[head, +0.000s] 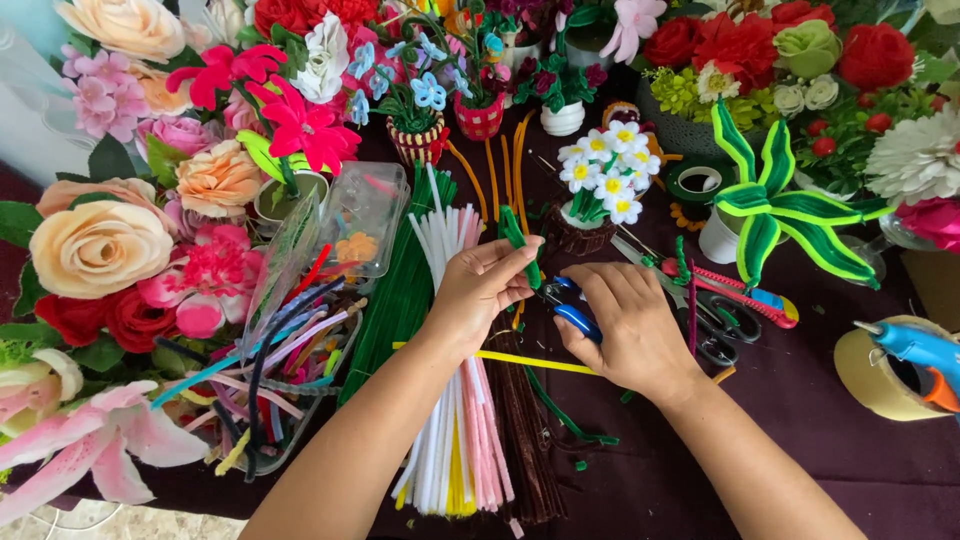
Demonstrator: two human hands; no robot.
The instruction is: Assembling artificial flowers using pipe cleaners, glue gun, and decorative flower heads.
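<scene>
Item: bent green fuzzy pipe cleaner (pixel 516 240), pinched in left hand (pixel 480 288) fingertips, held above bundles on dark maroon tablecloth (pixel 800 400). Right hand (pixel 630 325) closed on blue-handled small pliers (pixel 572 310), tip nr. the green stem. Hands close, not touching. Below: white/pink pipe cleaner bundle (pixel 455 440), single yellow pipe cleaner (pixel 530 360). Nearby rt.: red-handled scissors (pixel 735 292), blue glue gun (pixel 920 350).
</scene>
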